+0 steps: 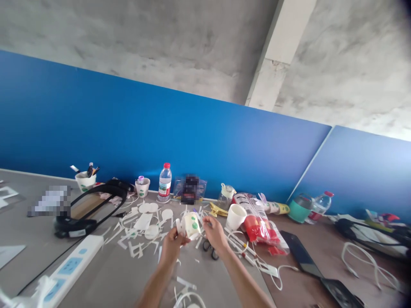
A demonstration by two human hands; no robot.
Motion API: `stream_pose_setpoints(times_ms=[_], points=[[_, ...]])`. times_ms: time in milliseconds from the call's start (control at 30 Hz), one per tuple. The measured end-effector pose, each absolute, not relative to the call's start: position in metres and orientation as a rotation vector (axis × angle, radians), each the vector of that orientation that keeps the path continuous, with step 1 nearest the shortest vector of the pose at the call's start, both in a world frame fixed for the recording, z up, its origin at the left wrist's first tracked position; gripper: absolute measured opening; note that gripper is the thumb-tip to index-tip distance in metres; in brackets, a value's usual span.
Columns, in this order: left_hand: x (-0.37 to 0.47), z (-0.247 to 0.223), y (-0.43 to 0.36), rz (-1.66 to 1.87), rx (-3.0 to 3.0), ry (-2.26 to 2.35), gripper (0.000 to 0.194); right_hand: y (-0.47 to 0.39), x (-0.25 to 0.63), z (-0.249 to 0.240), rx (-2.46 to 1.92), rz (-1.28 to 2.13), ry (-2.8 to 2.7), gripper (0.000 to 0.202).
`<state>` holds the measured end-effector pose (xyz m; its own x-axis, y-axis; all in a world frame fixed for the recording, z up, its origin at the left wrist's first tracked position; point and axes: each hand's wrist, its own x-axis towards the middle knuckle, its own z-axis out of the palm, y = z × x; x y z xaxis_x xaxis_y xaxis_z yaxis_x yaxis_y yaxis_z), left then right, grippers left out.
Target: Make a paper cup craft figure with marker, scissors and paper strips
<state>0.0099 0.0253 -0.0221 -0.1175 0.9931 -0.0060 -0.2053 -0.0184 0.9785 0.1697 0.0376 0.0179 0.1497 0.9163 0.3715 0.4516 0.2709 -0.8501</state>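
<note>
A white paper cup [192,225] with green leaf prints is tipped on its side above the middle of the desk. My left hand [173,243] is closed on its left end, where white paper flaps [180,226] stick up by the thumb. Just right of the cup, my right hand [213,231] has its fingertips curled together; whatever they might hold is too small to see. Black-handled scissors [210,249] lie beneath the right hand. White paper cutouts [150,231], strips and discs, are scattered to the left of the cup.
A power strip [73,267] and a black headband-like device [93,209] lie on the left. A water bottle [165,184] stands against the blue partition [160,128]. To the right are another white cup [236,217], a red plastic package [260,222], cables and a black phone [300,252].
</note>
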Motion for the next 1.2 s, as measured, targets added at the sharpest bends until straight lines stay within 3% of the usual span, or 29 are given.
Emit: stream_pose_setpoints(times_ms=[67,133,200,267,467,667,1000,1200], points=[[0.009,-0.025,0.027,1.398,1.000,1.127,0.025,0.045,0.163,0.021,-1.454,0.519,-1.524,0.022],[0.009,-0.028,0.028,1.414,1.016,1.135,0.024,0.045,0.152,0.023,-1.595,0.478,-1.599,0.043],[0.006,-0.030,0.029,1.433,1.040,1.166,0.023,0.039,0.141,0.023,-1.822,0.276,-1.788,0.061],[0.004,-0.032,0.030,1.447,1.074,1.197,0.022,0.031,0.132,0.021,-1.919,0.128,-1.884,0.065],[-0.002,-0.032,0.030,1.459,1.088,1.247,0.029,0.019,0.132,0.018,-1.905,0.064,-1.935,0.056],[-0.003,-0.015,0.026,1.595,0.961,1.149,0.041,0.014,0.165,0.014,-1.507,0.228,-1.880,0.057],[-0.003,-0.005,0.013,1.203,1.383,1.078,0.031,-0.001,0.191,0.014,-1.228,0.577,-1.983,0.064],[-0.006,-0.017,0.019,1.103,1.626,1.190,0.035,-0.009,0.189,0.002,-1.161,0.467,-2.033,0.065]])
